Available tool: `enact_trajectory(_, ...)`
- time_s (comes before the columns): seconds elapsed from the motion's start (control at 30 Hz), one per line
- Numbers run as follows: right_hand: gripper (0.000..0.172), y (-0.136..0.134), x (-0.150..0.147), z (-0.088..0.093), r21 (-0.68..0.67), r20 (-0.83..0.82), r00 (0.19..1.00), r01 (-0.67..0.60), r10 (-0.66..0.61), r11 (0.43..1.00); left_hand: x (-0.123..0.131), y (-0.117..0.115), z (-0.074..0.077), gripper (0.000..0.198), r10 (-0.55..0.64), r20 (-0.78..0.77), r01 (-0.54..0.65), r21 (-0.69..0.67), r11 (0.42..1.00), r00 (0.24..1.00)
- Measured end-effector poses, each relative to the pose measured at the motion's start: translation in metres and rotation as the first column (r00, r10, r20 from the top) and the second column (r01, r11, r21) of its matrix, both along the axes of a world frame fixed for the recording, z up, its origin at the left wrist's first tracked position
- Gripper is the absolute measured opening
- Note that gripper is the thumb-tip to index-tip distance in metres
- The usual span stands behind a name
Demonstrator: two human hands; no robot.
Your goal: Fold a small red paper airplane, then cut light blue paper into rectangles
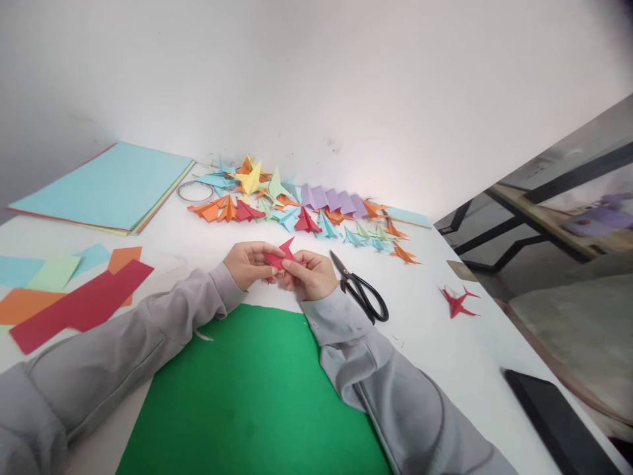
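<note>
Between my two hands is a small red folded paper piece [285,251] with a pointed tip sticking up. My left hand [247,265] pinches its left side between thumb and fingers. On the other side, my right hand [314,272] grips it with the thumb pressed on its front. The fingers hide much of its lower part. Both hands are held just beyond the far edge of a green sheet [247,389]. Black-handled scissors [359,287] lie on the table just right of my right hand, blades pointing away.
Many colourful folded paper figures [306,221] line the wall. A stack of coloured sheets [109,188] lies back left, beside a thin ring [195,191]. Cut paper strips [82,303] are at the left. A red folded figure [459,303] and a black phone [548,415] lie near the right edge.
</note>
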State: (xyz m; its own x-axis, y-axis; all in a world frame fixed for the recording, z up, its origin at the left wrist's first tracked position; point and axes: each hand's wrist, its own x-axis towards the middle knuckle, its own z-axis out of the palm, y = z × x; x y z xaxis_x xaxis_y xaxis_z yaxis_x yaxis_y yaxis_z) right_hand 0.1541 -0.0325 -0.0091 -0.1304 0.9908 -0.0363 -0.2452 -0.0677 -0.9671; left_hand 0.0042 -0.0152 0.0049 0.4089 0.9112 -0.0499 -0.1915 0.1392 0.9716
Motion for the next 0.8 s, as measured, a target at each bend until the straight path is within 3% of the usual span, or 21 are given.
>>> enact_trajectory(0.4, 0.028, -0.0006, -0.0004, 0.0041, 0.005, -0.007, 1.000, 0.014, -0.014, 1.000, -0.0018, 0.0007, -0.0001, 0.034, -0.036, 0.045, 0.038, -0.037, 0.999, 0.998)
enact_trajectory(0.63, 0.034, -0.0013, -0.0018, 0.0026, 0.027, 0.028, 1.000, 0.001, -0.002, 1.000, 0.0036, -0.0027, 0.0045, 0.031, 0.059, -0.020, -0.059, 0.010, 0.998, 0.998)
enact_trajectory(0.8, 0.034, -0.0018, -0.0032, 0.0009, 0.034, 0.046, 0.999, 0.020, -0.022, 0.999, 0.0034, -0.0027, 0.0023, 0.033, 0.060, -0.003, -0.059, 0.042, 0.997, 0.998)
